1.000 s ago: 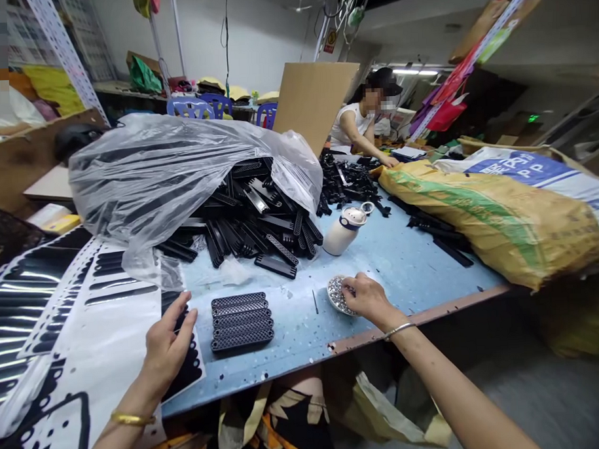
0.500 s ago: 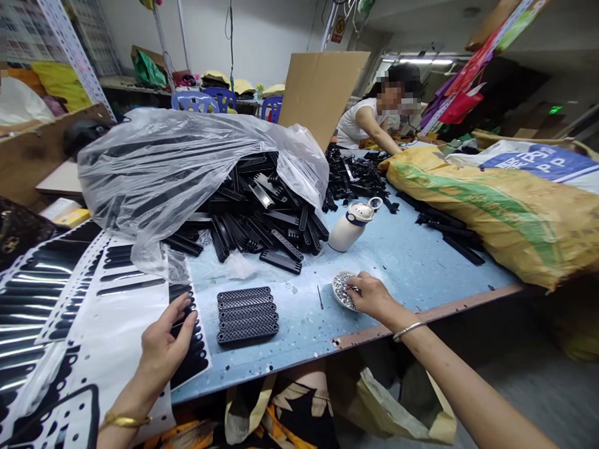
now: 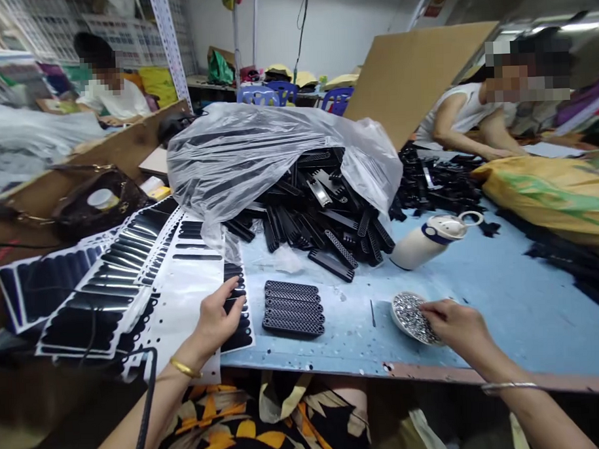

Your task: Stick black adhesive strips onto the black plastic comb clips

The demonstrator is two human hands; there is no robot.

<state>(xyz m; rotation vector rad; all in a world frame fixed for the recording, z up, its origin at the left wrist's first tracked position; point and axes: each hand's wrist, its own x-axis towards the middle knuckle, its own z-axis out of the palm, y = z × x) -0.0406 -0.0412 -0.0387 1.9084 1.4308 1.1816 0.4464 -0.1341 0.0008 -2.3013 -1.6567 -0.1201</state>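
My right hand is at the right side of a small bowl full of tiny shiny metal pieces. Its thumb and fingertips are pinched together over the pieces; anything between them is too small to make out. My left hand holds nothing, thumb and fingers apart, above a sheet of black rounded strips. Between the hands, several black pieces with a lattice pattern lie side by side in a neat block. A thin dark rod lies left of the bowl.
A clear plastic bag spills black comb-like pieces behind the block. A cream bottle leans beyond the bowl. More strip sheets and a brown handbag lie left. A yellow sack is at right. Two people work farther back.
The view has swung left, so everything sits farther right in the picture. My right hand has shifted toward the bowl's right rim, fingers pinched. My left hand keeps its place over the sheet.
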